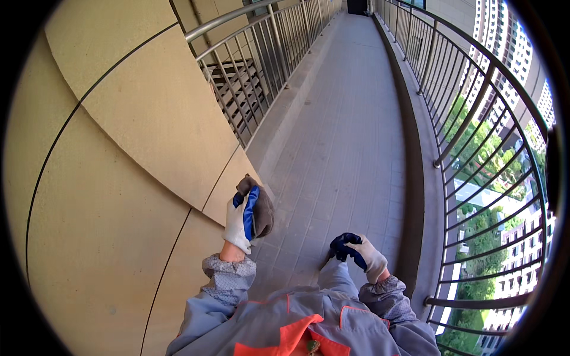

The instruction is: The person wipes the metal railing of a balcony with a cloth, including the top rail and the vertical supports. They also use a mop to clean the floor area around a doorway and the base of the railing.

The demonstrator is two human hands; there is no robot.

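Note:
My left hand (240, 218) wears a white knit glove with a blue coated palm. It grips a bunched grey-brown cloth (263, 213), which hangs over its outer side beside the corner of the tan wall panels. Above my right thigh is my right hand (363, 254), in a similar glove with a dark blue coating. Its fingers curl inward and nothing shows sticking out of them; the inside of the palm is hidden. Patterned grey sleeve covers (229, 276) wrap both forearms.
A tiled walkway (343, 133) runs ahead between a metal railing (271, 44) on the left and a curved railing (485, 80) on the right. Low concrete curbs (285, 115) line it. Tan wall panels (133, 133) stand close on my left. Trees and tall buildings lie far below, beyond the right railing.

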